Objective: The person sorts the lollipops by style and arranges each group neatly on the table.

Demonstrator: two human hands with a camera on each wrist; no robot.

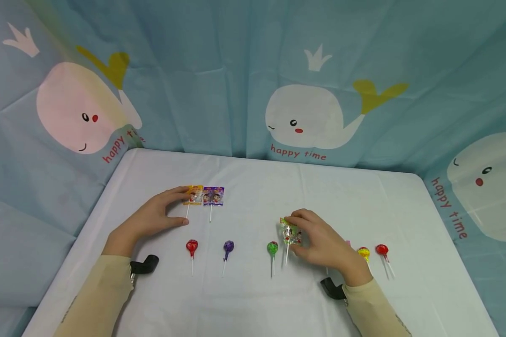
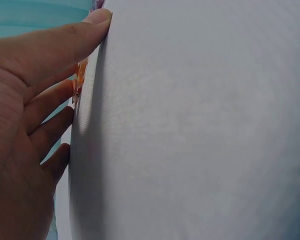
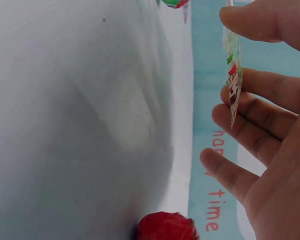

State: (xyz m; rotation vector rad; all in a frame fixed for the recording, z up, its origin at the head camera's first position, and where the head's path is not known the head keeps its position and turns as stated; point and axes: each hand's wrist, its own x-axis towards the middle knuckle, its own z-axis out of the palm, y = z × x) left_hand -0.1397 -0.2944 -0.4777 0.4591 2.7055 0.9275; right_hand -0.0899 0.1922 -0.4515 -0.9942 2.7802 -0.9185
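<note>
Head view shows me both hands over the white-covered counter (image 1: 236,304). My right hand (image 1: 324,243) pinches the green-wrapped lollipop (image 1: 291,233) between thumb and fingers, just beside the bare-stick green lollipop (image 1: 272,248). My left hand (image 1: 158,213) has its thumb spread wide from its fingers, whose tips rest on the orange-wrapped lollipop (image 1: 196,195); next to that lies the purple-wrapped lollipop (image 1: 213,196).

What worries me: the pinch looks light, so the thin stick could roll under the thumb and twist the flat wrapper — or let it drop onto its green neighbour. A low right wrist could also sweep the yellow lollipop (image 1: 364,253) aside, and a careless left fingertip could push orange into purple.

Right wrist view turns the green wrapper edge-on, showing thumb and fingers on opposite sides and the wrapper apart from the cloth — a gap I can't judge from above. Only the head view gives me the layout.
</note>
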